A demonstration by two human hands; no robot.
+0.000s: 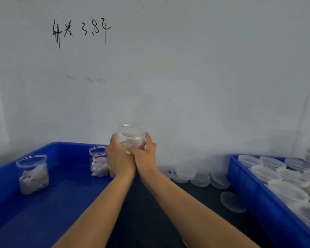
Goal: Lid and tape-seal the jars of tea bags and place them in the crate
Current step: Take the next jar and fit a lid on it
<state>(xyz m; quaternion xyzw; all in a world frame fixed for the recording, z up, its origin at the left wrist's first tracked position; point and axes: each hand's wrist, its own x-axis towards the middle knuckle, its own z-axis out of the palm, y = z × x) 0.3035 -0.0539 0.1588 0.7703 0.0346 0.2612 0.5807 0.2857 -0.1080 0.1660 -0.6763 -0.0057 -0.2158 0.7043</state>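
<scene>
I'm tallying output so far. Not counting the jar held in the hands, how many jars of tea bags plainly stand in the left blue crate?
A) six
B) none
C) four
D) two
D: one jar stands near the left blue crate's left wall, another beside the left hand.

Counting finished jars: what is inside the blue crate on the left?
The left crate holds two clear jars of tea bags: one at the left, one at the back beside the left hand. The hands and forearm hide whatever lies behind them.
</scene>
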